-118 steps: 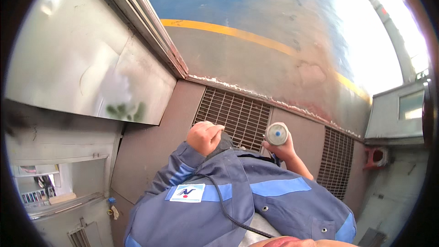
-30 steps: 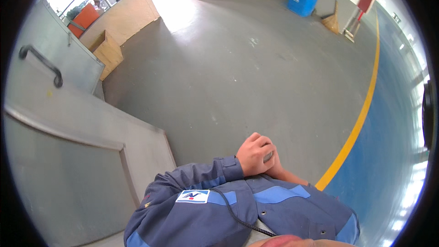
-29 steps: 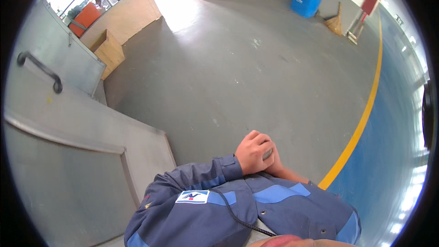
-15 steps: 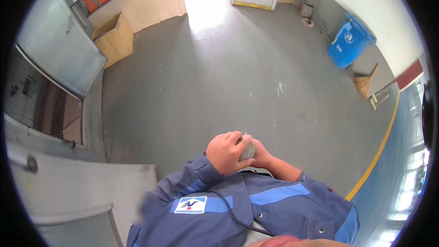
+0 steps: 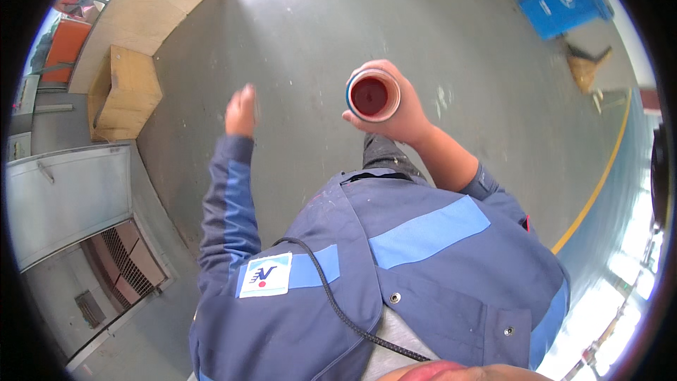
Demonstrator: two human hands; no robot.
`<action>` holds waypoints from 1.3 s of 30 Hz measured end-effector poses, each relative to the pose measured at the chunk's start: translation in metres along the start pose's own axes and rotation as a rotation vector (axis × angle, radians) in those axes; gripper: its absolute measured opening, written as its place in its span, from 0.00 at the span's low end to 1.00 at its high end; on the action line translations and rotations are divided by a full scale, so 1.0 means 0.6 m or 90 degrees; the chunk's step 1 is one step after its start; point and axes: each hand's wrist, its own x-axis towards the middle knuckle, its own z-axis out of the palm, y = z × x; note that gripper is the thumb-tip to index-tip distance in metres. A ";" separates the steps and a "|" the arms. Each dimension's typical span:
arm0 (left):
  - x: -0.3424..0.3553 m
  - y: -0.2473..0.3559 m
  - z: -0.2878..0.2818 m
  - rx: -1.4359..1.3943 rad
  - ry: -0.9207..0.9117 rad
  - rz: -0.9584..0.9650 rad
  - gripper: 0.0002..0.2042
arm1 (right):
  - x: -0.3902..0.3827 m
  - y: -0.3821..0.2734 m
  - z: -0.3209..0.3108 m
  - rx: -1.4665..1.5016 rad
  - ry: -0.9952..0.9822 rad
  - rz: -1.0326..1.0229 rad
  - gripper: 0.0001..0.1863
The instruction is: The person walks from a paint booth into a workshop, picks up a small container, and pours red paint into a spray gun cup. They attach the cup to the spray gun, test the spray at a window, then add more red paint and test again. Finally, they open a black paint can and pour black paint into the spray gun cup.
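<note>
My right hand (image 5: 407, 114) is wrapped round an open, wide-mouthed cup (image 5: 350, 92) in front of my body. Its round mouth faces up, and a dark red-brown liquid (image 5: 369, 96) shows inside. My left hand (image 5: 242, 111) is well apart from the cup, out to the left over the floor. It is smeared by motion and seen narrow, so whether its fingers hold anything cannot be made out.
A wooden box (image 5: 130, 92) stands at the left by a low wooden partition (image 5: 151, 7). Below it is a grey metal door (image 5: 77, 194). A blue bin (image 5: 564, 3) and a broom (image 5: 584, 70) stand at the far right. A yellow line (image 5: 599, 190) crosses the floor.
My hands have come apart. The right hand has moved forward with the cup, whose mouth now shows uncovered. My left hand has left the cup and swung to the left. The view has turned.
</note>
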 end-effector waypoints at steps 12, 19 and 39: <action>-0.219 -0.279 -0.019 0.082 0.077 -1.134 0.38 | 0.767 0.369 -0.027 0.052 -0.178 -0.006 0.29; 0.547 -0.308 -0.011 0.068 0.029 -0.936 0.33 | 1.210 0.568 0.018 0.039 -0.193 -0.117 0.30; 2.420 0.523 -0.038 0.307 0.054 0.440 0.29 | 2.462 1.105 0.102 0.063 -0.367 0.103 0.33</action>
